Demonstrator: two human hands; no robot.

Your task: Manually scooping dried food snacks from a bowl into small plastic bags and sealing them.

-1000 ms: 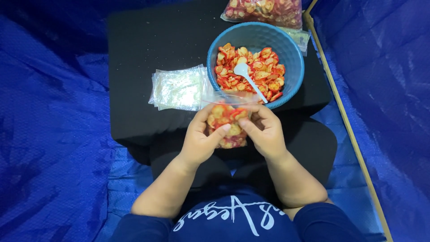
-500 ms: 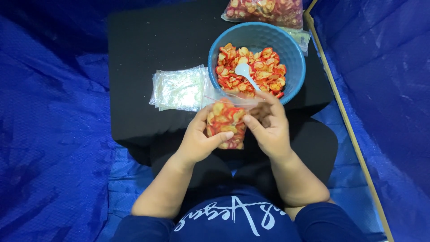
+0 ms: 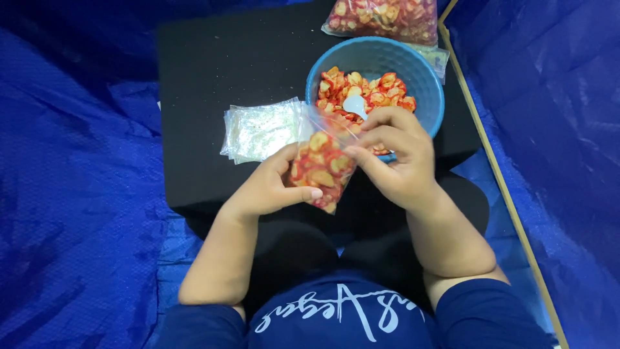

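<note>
My left hand (image 3: 268,189) grips a small clear plastic bag (image 3: 321,165) filled with red and yellow chips, holding it from the left side. My right hand (image 3: 394,155) pinches the bag's upper right edge, its fingers curled over the near rim of the blue bowl (image 3: 426,84). The bowl holds more of the same chips, and a white plastic spoon (image 3: 355,105) lies in them, its handle hidden under my right hand. The bag hangs tilted over the front edge of the black table (image 3: 213,71).
A stack of empty clear bags (image 3: 261,129) lies left of the bowl. A filled bag of chips (image 3: 381,16) rests at the table's far edge. Blue tarpaulin (image 3: 71,174) surrounds the table, and a wooden strip (image 3: 497,168) runs along the right.
Both hands lifted the filled bag up and toward the bowl. My right hand moved from the bag's side to its top edge, covering the spoon handle. The bag tilted.
</note>
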